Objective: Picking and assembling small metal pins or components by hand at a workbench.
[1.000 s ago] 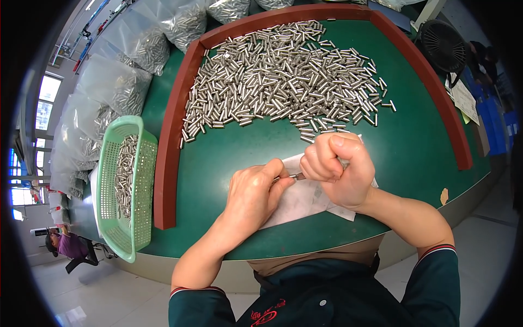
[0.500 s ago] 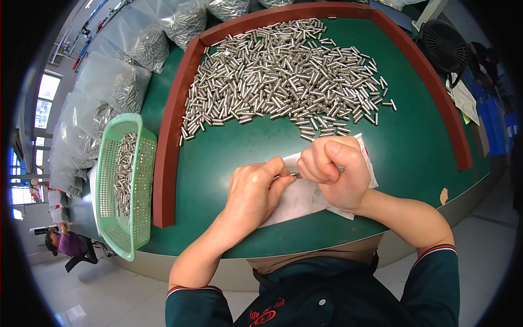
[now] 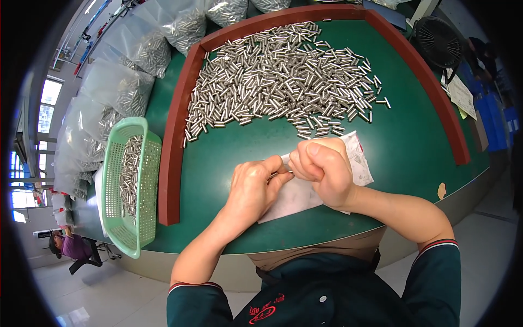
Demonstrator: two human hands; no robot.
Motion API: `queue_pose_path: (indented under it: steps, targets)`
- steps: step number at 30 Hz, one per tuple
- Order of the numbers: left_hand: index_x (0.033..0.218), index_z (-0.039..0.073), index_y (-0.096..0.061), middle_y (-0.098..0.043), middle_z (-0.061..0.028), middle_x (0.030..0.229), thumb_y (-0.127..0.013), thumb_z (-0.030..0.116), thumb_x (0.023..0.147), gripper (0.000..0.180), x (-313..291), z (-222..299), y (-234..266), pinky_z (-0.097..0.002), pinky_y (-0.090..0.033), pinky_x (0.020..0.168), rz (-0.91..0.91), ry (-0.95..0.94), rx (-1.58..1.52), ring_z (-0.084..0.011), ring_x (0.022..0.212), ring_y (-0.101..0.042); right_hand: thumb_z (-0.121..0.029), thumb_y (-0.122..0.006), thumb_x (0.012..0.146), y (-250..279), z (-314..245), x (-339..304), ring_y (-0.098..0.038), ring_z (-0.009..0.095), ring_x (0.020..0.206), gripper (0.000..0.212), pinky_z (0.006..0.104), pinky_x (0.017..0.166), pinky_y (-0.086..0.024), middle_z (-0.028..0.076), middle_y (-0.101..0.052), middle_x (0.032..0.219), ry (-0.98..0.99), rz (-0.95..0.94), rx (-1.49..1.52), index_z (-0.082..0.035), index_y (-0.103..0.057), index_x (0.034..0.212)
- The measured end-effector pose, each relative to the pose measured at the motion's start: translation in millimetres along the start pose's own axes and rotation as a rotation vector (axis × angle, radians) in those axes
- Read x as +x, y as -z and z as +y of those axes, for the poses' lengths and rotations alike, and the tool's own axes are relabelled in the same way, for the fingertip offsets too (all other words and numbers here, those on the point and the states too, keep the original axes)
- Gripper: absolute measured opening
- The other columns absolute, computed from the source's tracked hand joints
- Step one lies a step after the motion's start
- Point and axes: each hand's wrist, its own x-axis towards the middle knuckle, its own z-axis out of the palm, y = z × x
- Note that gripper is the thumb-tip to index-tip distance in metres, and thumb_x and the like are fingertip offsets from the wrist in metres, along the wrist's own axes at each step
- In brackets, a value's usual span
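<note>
My left hand (image 3: 251, 188) is closed in a pinch on a small metal pin (image 3: 273, 175), of which only a little shows between thumb and fingers. Right beside it, my right hand (image 3: 327, 170) is curled into a fist with its fingers toward the left fingertips. What the fist holds, if anything, is hidden. Beneath both hands lies a smudged white cloth or sheet (image 3: 358, 166) on the green tabletop (image 3: 229, 158). Beyond the hands spreads a large heap of short, shiny metal pins (image 3: 283, 76).
A dark red raised border (image 3: 177, 158) frames the heap on three sides. Outside it at left stands a green plastic basket (image 3: 144, 191) partly filled with pins. Clear bags (image 3: 131, 87) of pins line the left and back. A black fan (image 3: 437, 42) stands at far right.
The hands stay pressed close together over the cloth, the right fist slightly farther left and toward the left fingertips. The camera view has shifted slightly. The heap looks the same.
</note>
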Motion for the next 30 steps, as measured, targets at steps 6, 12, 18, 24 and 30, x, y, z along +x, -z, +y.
queue_pose_path:
  steps: [6,12,18,24,30]
  targets:
    - [0.066,-0.002,-0.051,-0.055,-0.015,0.058,-0.063,0.008,0.072,0.016,0.0,7.7,7.0,-0.0362,-0.04,0.047,-0.025,0.041,-0.06,-0.0282,0.05,-0.054,-0.021,-0.036,0.082,4.6,-4.3,0.9,-0.02,0.009,0.041,0.037,0.0249,0.041,-0.018,-0.001,-0.026,0.043,0.009,-0.015,0.051,-0.009,-0.027,0.048]
    - [0.085,0.004,-0.05,-0.047,-0.0032,0.071,-0.05,0.018,0.087,0.014,3.3,-17.8,29.1,-0.0158,-0.028,0.046,-0.194,0.409,-1.559,-0.0033,0.051,-0.03,-0.021,-0.036,0.082,5.3,-2.8,-2.5,-0.02,0.009,0.041,0.037,0.025,0.042,-0.018,-0.001,-0.026,0.043,-0.056,-0.037,0.137,-0.009,-0.028,0.048]
    - [0.09,0.003,-0.051,-0.049,-0.0049,0.075,-0.05,0.016,0.087,0.013,5.3,-30.3,32.3,-0.016,-0.03,0.047,-0.138,0.431,-1.641,-0.0034,0.052,-0.032,-0.017,-0.035,0.081,2.5,-3.7,-1.9,-0.02,0.01,0.042,0.034,0.0255,0.044,-0.019,0.0,-0.026,0.044,-0.053,-0.036,0.178,-0.008,-0.028,0.049]
    - [0.071,0.007,-0.049,-0.041,-0.0013,0.064,-0.044,0.034,0.089,0.033,9.3,-34.0,43.7,-0.0195,-0.028,0.046,0.136,0.443,-1.496,-0.0075,0.05,-0.031,-0.017,-0.035,0.081,3.3,-6.7,-0.1,-0.019,0.009,0.042,0.034,0.0257,0.043,-0.018,0.0,-0.026,0.043,-0.052,-0.036,0.167,-0.008,-0.028,0.049]
    - [0.085,0.007,-0.056,-0.041,0.0053,0.052,-0.055,0.029,0.084,0.023,12.7,-76.3,60.7,-0.024,-0.028,0.04,0.462,0.184,-0.276,-0.0082,0.043,-0.034,-0.018,-0.035,0.08,3.4,-7.1,0.3,-0.019,0.009,0.041,0.034,0.0257,0.043,-0.018,0.001,-0.025,0.043,-0.053,-0.039,0.156,-0.008,-0.028,0.049]
